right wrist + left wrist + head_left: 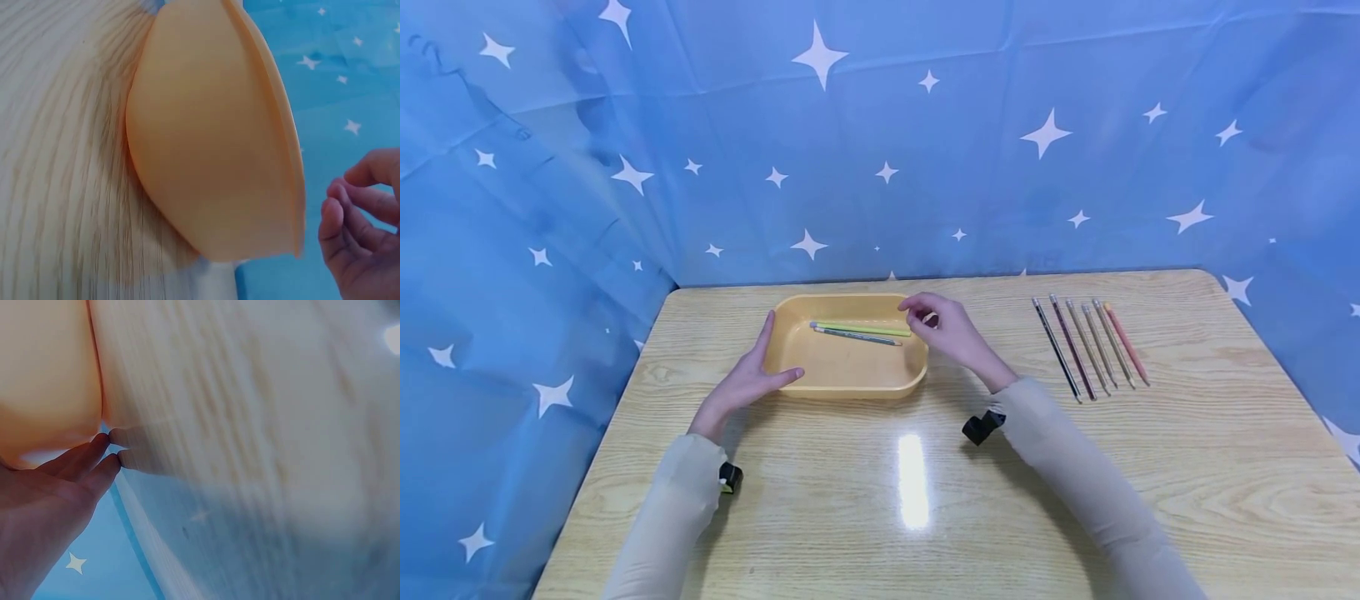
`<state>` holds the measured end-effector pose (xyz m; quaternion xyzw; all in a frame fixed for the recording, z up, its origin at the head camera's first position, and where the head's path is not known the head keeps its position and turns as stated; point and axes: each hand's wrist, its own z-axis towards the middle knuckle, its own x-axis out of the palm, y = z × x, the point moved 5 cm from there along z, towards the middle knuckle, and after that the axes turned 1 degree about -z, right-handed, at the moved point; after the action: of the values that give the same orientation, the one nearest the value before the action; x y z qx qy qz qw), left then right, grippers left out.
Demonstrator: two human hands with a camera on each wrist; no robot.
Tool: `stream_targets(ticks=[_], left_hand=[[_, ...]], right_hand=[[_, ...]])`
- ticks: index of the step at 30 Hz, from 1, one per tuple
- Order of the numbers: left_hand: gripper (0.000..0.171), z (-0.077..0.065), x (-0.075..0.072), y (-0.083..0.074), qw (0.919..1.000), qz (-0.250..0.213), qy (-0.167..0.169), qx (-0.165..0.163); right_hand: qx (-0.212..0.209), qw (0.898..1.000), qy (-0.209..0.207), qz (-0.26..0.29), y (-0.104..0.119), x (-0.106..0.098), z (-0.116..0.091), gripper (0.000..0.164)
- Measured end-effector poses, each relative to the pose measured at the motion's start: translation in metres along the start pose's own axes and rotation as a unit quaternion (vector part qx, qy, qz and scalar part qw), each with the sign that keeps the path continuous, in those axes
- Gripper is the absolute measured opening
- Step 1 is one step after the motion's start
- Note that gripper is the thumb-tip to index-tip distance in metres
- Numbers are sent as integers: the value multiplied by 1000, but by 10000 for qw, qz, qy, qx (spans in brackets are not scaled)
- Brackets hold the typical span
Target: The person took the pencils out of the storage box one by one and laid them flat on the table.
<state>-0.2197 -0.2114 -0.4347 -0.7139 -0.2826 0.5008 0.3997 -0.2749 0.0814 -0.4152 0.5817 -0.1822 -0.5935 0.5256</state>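
Note:
A shallow yellow-orange plastic tray (850, 392) sits at the back of the table. Inside it lie a yellow-green pencil (865, 328) and a dark blue patterned pencil (857, 337), close together. My left hand (748, 379) rests at the tray's left end, fingers stretched along the outer wall and thumb over the front rim. Above the tray's right end is my right hand (947, 329), fingers loosely bent. Nothing shows between its fingertips (331, 215) in the right wrist view, where they are just beyond the tray rim.
Several pencils lie side by side at the right of the table, among them a black one (1056, 350), a dark red one (1072, 347) and a coral one (1127, 344). A blue star-patterned cloth (880, 125) hangs behind the wood-grain table (820, 500).

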Motion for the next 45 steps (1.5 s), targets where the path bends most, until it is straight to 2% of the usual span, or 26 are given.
stream_targets(ticks=[4,11,23,28,35,45], left_hand=[[101,-3,0,-7,10000,30,5,-15],[102,-1,0,-3,10000,-20,14,54],[104,-1,-1,-3,9999,-128,12,-42],[104,-2,0,-4,9999,-151,3,-63],[104,-2,0,-4,9999,-138,-15,-82],[104,-1,0,-4,9999,-125,18,-20]], right_hand=[[57,9999,112,23,3,8,4,21],[-19,9996,268,68,13,24,13,21],[-213,9993,318,-11,13,55,25,20],[63,9986,468,-223,10,65,29,21],[667,9932,760,-583,3,74,34,22],[1022,9843,1005,-1027,-5,83,40,25]])
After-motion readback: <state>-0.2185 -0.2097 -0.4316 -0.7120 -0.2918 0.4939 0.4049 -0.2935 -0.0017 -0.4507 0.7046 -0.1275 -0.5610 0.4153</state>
